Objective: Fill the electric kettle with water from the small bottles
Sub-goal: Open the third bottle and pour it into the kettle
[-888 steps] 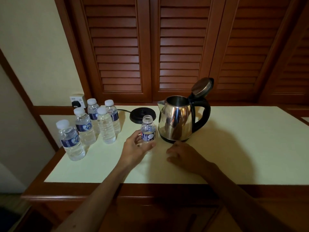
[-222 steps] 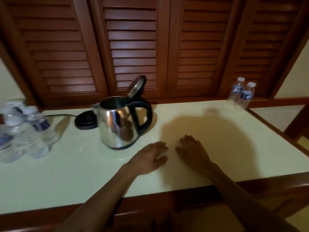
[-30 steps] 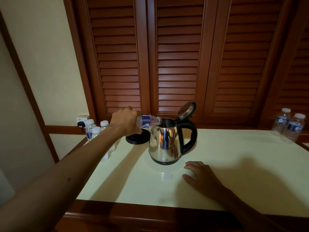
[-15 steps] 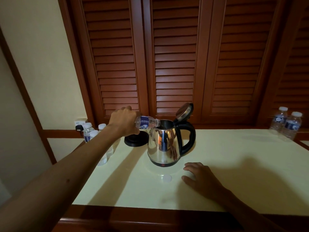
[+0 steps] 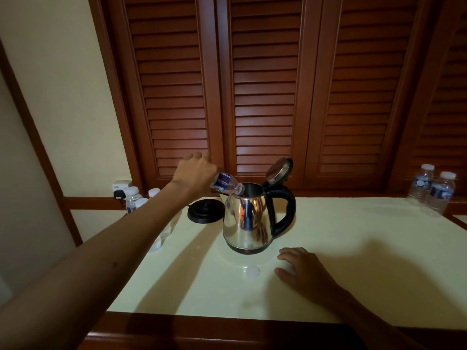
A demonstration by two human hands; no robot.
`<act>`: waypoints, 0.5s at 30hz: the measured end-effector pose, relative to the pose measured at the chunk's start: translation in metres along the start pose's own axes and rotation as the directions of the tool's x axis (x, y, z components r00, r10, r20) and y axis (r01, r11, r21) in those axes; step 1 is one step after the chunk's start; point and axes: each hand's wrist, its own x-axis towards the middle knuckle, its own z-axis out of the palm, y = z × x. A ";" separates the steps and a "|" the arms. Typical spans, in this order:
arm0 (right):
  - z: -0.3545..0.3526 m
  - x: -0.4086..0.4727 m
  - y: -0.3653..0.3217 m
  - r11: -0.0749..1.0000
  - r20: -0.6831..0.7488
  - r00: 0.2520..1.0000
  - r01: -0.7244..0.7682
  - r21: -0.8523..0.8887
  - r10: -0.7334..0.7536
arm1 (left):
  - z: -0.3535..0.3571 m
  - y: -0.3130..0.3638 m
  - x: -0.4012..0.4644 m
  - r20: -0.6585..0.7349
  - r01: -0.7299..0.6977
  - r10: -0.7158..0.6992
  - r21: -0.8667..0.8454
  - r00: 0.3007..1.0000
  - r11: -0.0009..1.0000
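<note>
A steel electric kettle (image 5: 249, 219) with a black handle stands mid-table, its lid (image 5: 279, 170) hinged up. My left hand (image 5: 195, 174) grips a small water bottle (image 5: 226, 184) by its base and tips it neck-down over the kettle's left rim. My right hand (image 5: 302, 270) rests flat on the table, just right of the kettle's foot. A white bottle cap (image 5: 252, 271) lies on the table in front of the kettle. Whether water is running out is too small to tell.
The black kettle base (image 5: 203, 210) sits left of the kettle, corded to a wall socket (image 5: 120, 190). Several capped bottles (image 5: 136, 200) stand at the table's left edge, partly behind my arm. Two more bottles (image 5: 433, 189) stand at the far right. Louvred wooden doors close the back.
My left hand has raised the bottle's base, so the bottle now slants more steeply into the kettle. The right hand and the kettle have stayed put.
</note>
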 end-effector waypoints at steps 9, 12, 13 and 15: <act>0.000 -0.001 -0.001 1.000 -0.008 1.000 0.000 0.017 0.000 | -0.007 0.006 0.010 -0.154 -0.118 0.150 0.197 0.977 0.973; 0.000 -0.002 0.000 1.000 -0.011 1.000 0.001 0.025 -0.001 | -0.006 0.007 0.011 -0.190 -0.143 0.183 0.209 0.965 0.967; 0.001 -0.002 0.000 1.000 -0.007 1.000 0.001 0.023 -0.001 | -0.005 0.007 0.012 -0.197 -0.154 0.198 0.215 0.960 0.964; 0.001 -0.001 0.000 1.000 0.003 1.000 -0.001 0.017 0.001 | -0.003 0.006 0.013 -0.193 -0.175 0.221 0.227 0.956 0.958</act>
